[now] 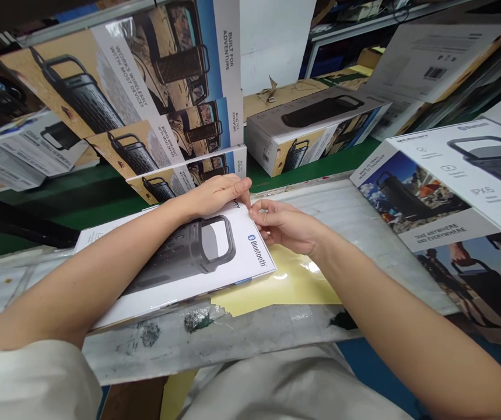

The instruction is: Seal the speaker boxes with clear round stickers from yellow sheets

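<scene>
1. My left hand (215, 195) lies flat on the flattened speaker carton (180, 256), pinning its far corner.
2. My right hand (283, 224) pinches that same corner, fingertips closed on something small I cannot identify.
3. Beyond the pinch, folded cartons (180, 146) lie stacked; this one looks still unassembled.

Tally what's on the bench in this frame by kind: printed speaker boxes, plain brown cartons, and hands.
Printed speaker boxes: 7 clearly countable: the box under the hands, three in the stack behind, one on the green belt, two at right; others at the edges are cut off.
Plain brown cartons: 1
Hands: 2, left hand, right hand
Total: 10
</scene>
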Motion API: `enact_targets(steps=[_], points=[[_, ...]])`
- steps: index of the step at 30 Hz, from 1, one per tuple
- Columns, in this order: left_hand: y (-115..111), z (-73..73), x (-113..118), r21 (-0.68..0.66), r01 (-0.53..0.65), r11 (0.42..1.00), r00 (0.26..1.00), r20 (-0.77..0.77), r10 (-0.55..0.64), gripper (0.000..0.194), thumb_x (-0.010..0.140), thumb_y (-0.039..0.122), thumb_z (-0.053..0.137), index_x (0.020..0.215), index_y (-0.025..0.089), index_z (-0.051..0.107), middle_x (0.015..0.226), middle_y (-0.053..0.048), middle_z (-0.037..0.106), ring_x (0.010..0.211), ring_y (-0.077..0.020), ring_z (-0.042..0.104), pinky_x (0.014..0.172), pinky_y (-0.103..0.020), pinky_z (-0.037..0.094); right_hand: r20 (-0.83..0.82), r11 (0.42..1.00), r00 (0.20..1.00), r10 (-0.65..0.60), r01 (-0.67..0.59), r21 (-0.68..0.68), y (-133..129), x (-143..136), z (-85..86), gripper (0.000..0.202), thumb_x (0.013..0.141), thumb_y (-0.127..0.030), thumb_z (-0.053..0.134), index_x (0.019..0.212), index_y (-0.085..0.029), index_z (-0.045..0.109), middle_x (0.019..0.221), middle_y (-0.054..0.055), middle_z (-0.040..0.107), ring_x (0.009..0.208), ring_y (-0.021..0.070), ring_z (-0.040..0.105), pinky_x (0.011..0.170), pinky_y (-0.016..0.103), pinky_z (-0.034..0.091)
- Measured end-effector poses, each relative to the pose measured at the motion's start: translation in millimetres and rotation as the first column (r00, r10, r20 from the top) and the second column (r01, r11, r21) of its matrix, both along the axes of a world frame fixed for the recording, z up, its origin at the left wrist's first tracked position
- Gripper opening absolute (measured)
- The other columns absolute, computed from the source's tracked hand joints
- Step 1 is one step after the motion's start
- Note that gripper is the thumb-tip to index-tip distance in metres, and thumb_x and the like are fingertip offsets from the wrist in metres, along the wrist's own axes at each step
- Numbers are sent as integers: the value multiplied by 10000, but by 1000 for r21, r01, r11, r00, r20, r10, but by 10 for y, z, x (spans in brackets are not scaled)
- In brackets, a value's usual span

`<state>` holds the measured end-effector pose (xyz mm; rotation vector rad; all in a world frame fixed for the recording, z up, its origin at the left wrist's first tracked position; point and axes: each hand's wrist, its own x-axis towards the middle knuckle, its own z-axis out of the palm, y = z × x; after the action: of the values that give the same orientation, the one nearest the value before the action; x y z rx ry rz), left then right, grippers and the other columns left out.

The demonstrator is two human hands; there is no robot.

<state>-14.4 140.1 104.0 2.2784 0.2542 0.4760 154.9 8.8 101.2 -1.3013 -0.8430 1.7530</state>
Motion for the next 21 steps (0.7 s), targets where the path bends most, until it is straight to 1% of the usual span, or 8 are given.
enact_targets(steps=[3,6,8,10,12,15,18,21], points=[[0,23,-30,69,26,997,999,27,-28,816,957,804,258,922,189,794,959,-117,752,982,-243,649,983,-378,472,-120,997,991,61,-67,-41,28,-26,-86,639,560,-492,975,644,-210,408,493,-90,400,464,66,297,444,198,236],[-21,82,-88,170,93,981,992,63,-105,719,971,758,331,1130,215,775,1171,-143,739,1121,-273,633,1053,-410,437,-149,992,984,100,-110,-65,62,-48,-124,600,633,-449,944,625,-211,394,476,-94,361,453,65,266,453,195,242],[-31,124,-113,227,152,962,986,25,-162,683,966,752,348,1119,246,781,1259,-141,713,1177,-289,616,1097,-438,399,-72,991,993,99,-104,-81,35,-14,-106,537,732,-445,888,640,-218,410,465,-86,367,445,80,292,458,205,250],[-26,144,-104,255,186,949,983,-54,-178,678,954,769,347,1016,263,794,1218,-128,725,1164,-295,620,1112,-453,375,155,1000,988,23,-22,-10,-94,75,-70,417,830,-399,810,682,-223,461,469,-63,430,450,107,361,469,226,274],[-4,133,-60,266,213,940,975,-125,-186,666,946,777,360,937,263,784,1129,-113,743,1133,-291,629,1121,-455,358,485,982,871,-81,-14,188,-350,198,-45,256,894,-315,728,741,-223,544,536,-23,540,511,148,470,515,259,337],[45,98,21,310,259,915,960,-188,-208,608,963,734,398,895,252,762,1096,-99,746,1174,-291,615,1175,-476,294,788,849,604,-120,-349,397,-866,389,-92,112,949,-235,624,849,-227,675,789,47,684,757,217,621,681,324,450],[-24,144,18,424,212,880,971,-195,-140,572,987,693,407,957,246,762,1255,-93,710,1338,-329,521,1252,-587,78,884,699,452,-118,-595,397,-1274,532,-253,181,991,-197,550,938,-220,722,955,101,693,893,254,637,763,363,484],[-468,283,-152,467,-13,884,990,-117,77,487,1011,591,470,1314,271,676,1474,-91,589,1476,-370,389,1241,-681,-13,897,657,402,-186,-627,417,-1413,594,-414,200,1009,-162,519,1003,-201,716,961,117,673,883,257,630,741,367,495]])
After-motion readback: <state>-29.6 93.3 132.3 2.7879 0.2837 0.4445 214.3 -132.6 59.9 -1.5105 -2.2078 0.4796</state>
